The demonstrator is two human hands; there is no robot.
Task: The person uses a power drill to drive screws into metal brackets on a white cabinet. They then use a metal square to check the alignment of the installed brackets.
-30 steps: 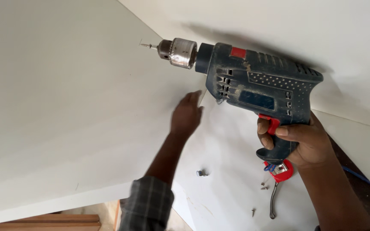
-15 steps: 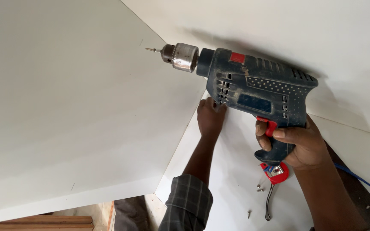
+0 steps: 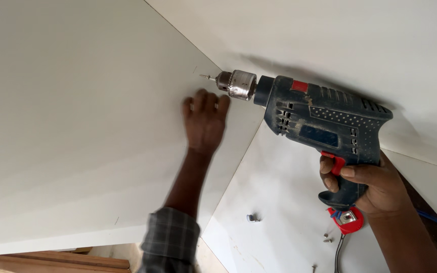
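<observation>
White board (image 3: pixel 77 126) fills the left of the frame, meeting a second white panel (image 3: pixel 330 35) along a seam at upper centre. Left hand (image 3: pixel 204 121) now pressed on that board at centre frame, fingers laid flat and close together, pinching nothing; half a second back it sat lower and further right, beneath the drill body. Moved up and left, then, to just under the bit. Right hand (image 3: pixel 375 184) at lower right, wrapped tight around the handle of the blue drill (image 3: pixel 324 126), one finger by the red trigger. Bit tip (image 3: pixel 206 77) hovering near the board, just above the left fingertips, apparently not touching. Judged from this: bracing the board beside the spot before drilling. Loose screws (image 3: pixel 325 236) and a small fitting (image 3: pixel 252 218) lying on the lower panel (image 3: pixel 279 192).
</observation>
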